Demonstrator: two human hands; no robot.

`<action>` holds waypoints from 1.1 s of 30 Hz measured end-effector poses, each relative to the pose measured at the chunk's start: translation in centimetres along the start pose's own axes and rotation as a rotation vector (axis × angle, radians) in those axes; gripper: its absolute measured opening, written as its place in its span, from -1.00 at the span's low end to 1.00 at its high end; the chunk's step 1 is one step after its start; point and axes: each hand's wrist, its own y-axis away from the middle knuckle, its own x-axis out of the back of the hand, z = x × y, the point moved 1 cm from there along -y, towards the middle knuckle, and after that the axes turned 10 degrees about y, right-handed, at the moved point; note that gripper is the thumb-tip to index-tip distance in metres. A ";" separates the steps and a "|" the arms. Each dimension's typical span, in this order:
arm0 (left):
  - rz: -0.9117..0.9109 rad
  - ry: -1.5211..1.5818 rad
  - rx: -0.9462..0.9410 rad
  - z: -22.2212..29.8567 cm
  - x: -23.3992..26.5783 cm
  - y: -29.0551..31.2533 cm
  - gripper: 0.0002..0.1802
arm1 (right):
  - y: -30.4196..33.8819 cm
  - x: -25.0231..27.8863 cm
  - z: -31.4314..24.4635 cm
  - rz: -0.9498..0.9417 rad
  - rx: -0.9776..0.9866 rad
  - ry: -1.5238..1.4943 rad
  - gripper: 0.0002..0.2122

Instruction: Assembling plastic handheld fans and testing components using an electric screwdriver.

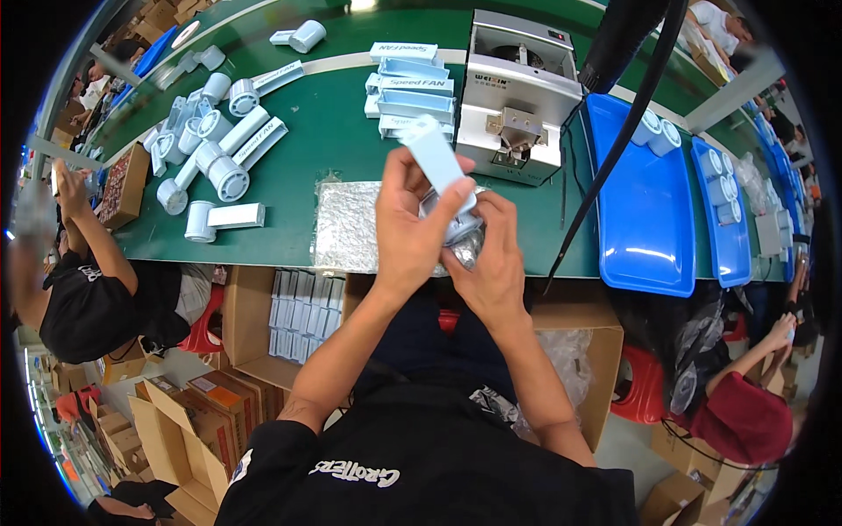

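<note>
Above the table's front edge, my left hand (405, 215) is closed around a light-blue plastic fan (431, 153), its box-shaped handle tilted up and to the left. My right hand (493, 254) grips the round end of the same fan from the right, and the fingers hide much of that end. Something shiny and see-through shows between the hands; I cannot make out what it is. Beneath them lies a silvery bubble-wrap sheet (346, 226). Just beyond the hands, several light-blue box-shaped handles (412, 85) are stacked in a column.
Several light-blue fans (219, 171) lie scattered at the left. A metal-cased machine (516, 105) stands behind my hands, with a black cable (605, 171) hanging to its right. Blue trays (645, 237) sit farther right. An open carton (254, 337) holds light-blue parts below the table. Co-workers sit on both sides.
</note>
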 end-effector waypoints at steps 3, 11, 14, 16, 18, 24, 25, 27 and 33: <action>0.003 -0.070 -0.001 -0.4 -0.7 1.0 -0.48 | -0.7 2.1 -0.2 -0.081 0.040 -0.051 -0.42; -0.024 -0.127 0.010 -1.3 -0.8 1.6 -0.41 | -4.7 2.9 -0.7 0.016 -0.078 -0.090 -0.60; -0.058 -0.428 -0.125 -0.2 -0.4 1.7 -0.39 | -5.1 3.3 -0.5 -0.046 -0.164 -0.328 -0.70; -0.105 -0.765 -0.310 0.3 0.1 2.0 -0.38 | -5.3 4.0 0.2 -0.152 -0.135 -0.317 -0.66; -0.111 -0.592 -0.175 0.1 1.0 2.4 -0.36 | -5.4 4.1 0.4 -0.217 -0.045 -0.380 -0.63; -0.157 -0.480 -0.110 -0.1 1.7 1.9 -0.32 | -6.0 4.4 1.1 -0.288 0.107 -0.386 -0.60; -0.165 -0.465 -0.097 -0.1 1.8 1.9 -0.31 | -6.0 4.4 1.2 -0.273 0.126 -0.386 -0.61; -0.168 -0.476 -0.098 0.0 1.7 1.7 -0.30 | -6.0 4.3 1.1 -0.271 0.121 -0.378 -0.61; -0.193 -0.506 -0.109 0.1 1.7 1.6 -0.30 | -6.1 4.4 1.2 -0.281 0.120 -0.370 -0.63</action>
